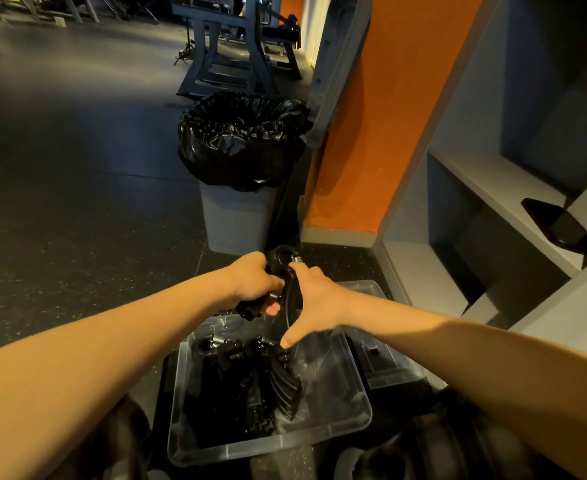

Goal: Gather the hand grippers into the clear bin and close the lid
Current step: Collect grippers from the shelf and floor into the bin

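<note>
A clear plastic bin (358, 415) stands on the dark floor in front of me, with several black hand grippers (250, 379) piled inside it. Above its far edge both hands hold black hand grippers (282, 259). My left hand (255, 282) grips one handle, fingers curled round it. My right hand (316, 301) holds the other side, thumb stretched down toward the bin. A metal spring shows at the top between the hands. The clear lid (385, 362) lies on the floor to the right of the bin.
A grey trash can (236, 216) with a black bag stands just beyond the bin, its lid propped up against an orange wall (382, 133). Grey shelving (486, 209) runs along the right. Gym equipment stands far back on the floor.
</note>
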